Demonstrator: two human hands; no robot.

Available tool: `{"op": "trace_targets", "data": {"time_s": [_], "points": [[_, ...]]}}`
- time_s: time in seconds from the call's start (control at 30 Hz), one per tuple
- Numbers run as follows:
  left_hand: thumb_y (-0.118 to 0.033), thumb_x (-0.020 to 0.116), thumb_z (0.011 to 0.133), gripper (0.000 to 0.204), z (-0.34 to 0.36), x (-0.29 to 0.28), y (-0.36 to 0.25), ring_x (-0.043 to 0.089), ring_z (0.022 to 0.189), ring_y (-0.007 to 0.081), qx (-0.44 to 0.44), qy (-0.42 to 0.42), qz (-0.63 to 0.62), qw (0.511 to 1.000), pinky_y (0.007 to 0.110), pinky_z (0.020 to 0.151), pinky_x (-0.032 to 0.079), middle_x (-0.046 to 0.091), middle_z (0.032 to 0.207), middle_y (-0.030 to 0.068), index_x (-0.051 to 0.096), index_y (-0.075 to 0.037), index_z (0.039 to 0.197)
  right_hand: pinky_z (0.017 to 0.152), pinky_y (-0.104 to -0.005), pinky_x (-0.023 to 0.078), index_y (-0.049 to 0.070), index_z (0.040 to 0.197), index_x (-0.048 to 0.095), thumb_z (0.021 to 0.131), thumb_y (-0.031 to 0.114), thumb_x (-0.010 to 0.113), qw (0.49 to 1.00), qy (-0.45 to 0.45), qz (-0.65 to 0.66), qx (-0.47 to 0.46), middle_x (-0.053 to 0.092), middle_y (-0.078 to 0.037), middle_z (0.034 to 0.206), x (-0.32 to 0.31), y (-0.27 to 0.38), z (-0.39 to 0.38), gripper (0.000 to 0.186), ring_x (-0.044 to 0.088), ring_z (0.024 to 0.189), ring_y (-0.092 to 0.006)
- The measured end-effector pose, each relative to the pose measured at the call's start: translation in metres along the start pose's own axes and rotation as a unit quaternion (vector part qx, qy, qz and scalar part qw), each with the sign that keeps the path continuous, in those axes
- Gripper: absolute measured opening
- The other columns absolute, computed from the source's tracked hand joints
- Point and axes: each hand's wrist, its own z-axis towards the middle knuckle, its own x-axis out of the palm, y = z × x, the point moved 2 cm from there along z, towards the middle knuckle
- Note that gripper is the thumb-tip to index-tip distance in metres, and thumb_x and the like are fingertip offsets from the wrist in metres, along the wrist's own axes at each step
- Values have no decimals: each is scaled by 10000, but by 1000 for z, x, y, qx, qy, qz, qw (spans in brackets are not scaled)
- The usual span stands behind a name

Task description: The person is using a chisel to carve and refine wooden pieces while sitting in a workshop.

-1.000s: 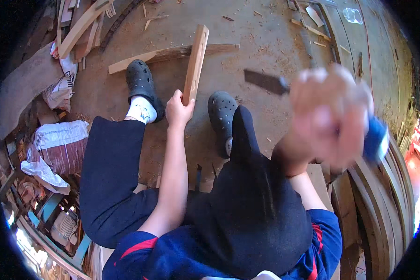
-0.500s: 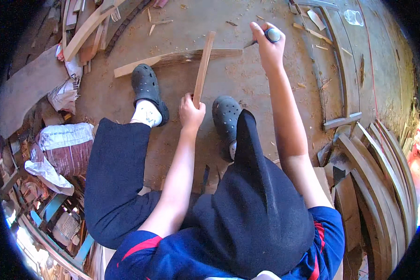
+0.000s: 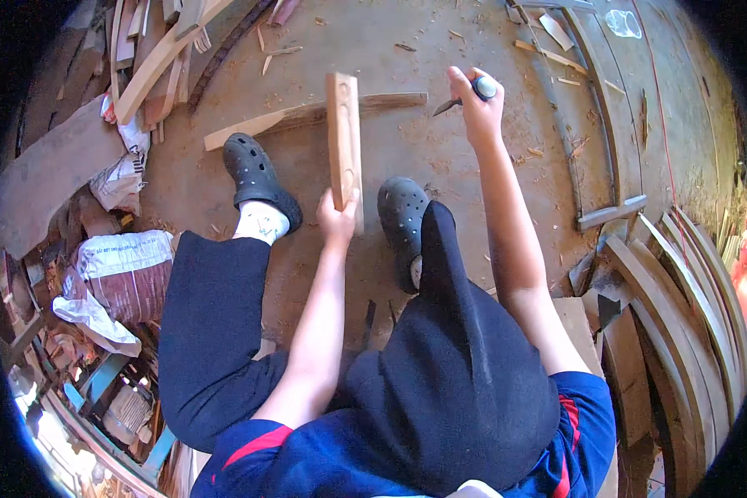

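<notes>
My left hand (image 3: 338,217) is closed round the lower end of a pale wooden bar (image 3: 345,137), held up in front of me between my feet. Its broad face shows rounded hollows or slots. To the right, my right hand (image 3: 480,104) grips a hand tool with a round-ended handle and a dark pointed blade (image 3: 448,107). The blade points left and is apart from the bar; its exact kind is unclear. Behind the bar, a long curved wooden piece (image 3: 286,120) lies across the floor, partly hidden by it.
My dark clogs (image 3: 257,178) stand either side of the bar. Wood pieces (image 3: 162,70) and sacks (image 3: 124,270) crowd the left. A wooden frame (image 3: 598,100) lies at the far right, with curved timbers (image 3: 672,332) stacked nearer. Chips litter the floor.
My left hand has turned the bar so its broad, hollowed face shows, and has lowered slightly. My right hand has dropped a little, and the tool's blade now shows more fully.
</notes>
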Motion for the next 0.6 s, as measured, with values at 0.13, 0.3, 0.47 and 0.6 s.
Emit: {"op": "trace_targets", "data": {"time_s": [0.13, 0.3, 0.47, 0.6], "points": [[-179, 686, 788, 338, -30, -12, 20, 569, 861, 131, -95, 44, -134, 985, 279, 781, 443, 618, 947, 66, 564, 7, 1042, 478, -208, 327, 48, 586, 503, 818, 211, 657, 1000, 1, 15, 0, 475, 42, 535, -8, -3, -2, 323, 424, 520, -36], [-211, 724, 735, 489, -43, -47, 39, 578, 907, 170, -165, 275, 6, 947, 332, 832, 445, 618, 1017, 85, 529, 1, 1130, 477, -212, 328, 51, 573, 475, 831, 179, 638, 999, -15, 50, 16, 467, 41, 538, -13, -6, -3, 332, 418, 519, -38], [-444, 696, 686, 451, 4, -68, 18, 626, 839, 307, -108, 495, 467, 724, 403, 736, 491, 639, 875, 207, 646, -42, 885, 474, -212, 323, 54, 564, 450, 836, 152, 627, 998, 12, 59, 16, 462, 37, 540, -16, -11, -4, 339, 410, 522, -40], [-253, 638, 772, 275, 72, -62, -41, 593, 834, 296, 124, 110, 297, 940, 380, 719, 473, 596, 856, 130, 543, -45, 926, 469, -213, 317, 52, 558, 448, 833, 144, 625, 996, 17, 86, 10, 463, 36, 537, -15, -13, -4, 340, 399, 522, -37]]}}
